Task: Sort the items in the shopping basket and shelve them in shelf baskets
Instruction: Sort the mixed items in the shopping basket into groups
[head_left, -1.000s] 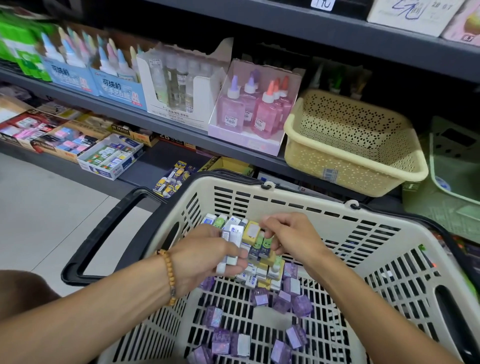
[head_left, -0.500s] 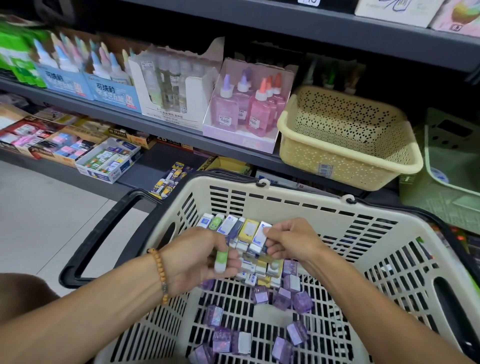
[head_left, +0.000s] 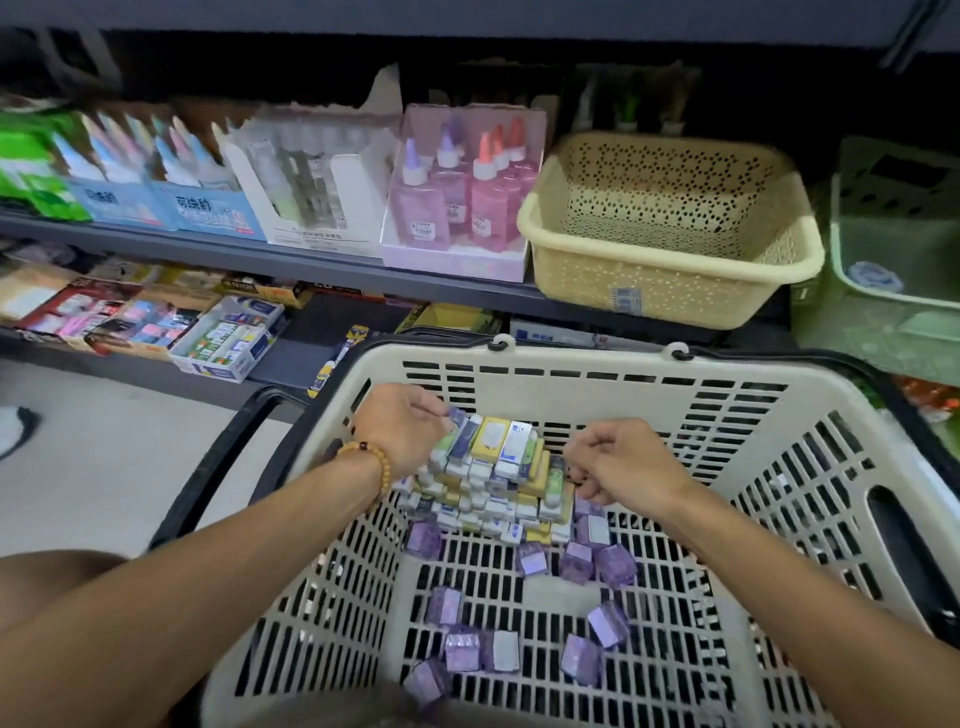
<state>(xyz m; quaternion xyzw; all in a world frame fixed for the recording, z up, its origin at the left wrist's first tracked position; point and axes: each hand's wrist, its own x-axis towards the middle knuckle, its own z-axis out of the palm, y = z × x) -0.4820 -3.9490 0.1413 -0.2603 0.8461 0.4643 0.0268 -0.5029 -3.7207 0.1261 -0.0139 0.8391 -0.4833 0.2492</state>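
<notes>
The beige shopping basket (head_left: 571, 359) fills the lower view. Against its far wall lies a pile of small white, yellow and green boxes (head_left: 493, 501). Purple wrapped cubes (head_left: 608, 623) are scattered over the basket floor. My left hand (head_left: 400, 431) grips a row of the small boxes (head_left: 498, 441) at the pile's top left. My right hand (head_left: 618, 462) has its fingers curled at the pile's right edge; whether it pinches a box is hidden. An empty cream shelf basket (head_left: 670, 291) stands on the shelf behind, to the right.
A pale green shelf basket (head_left: 893, 317) sits right of the cream one. Pink glue bottles (head_left: 457, 208) and other boxed bottles (head_left: 306, 182) line the shelf to the left. Lower shelves hold trays of stationery (head_left: 228, 338). The shopping basket's black handle (head_left: 218, 467) hangs at left.
My hands have moved apart: the left one shifted up and left with its row of boxes, the right one drew back to the pile's right side. The view tilted down.
</notes>
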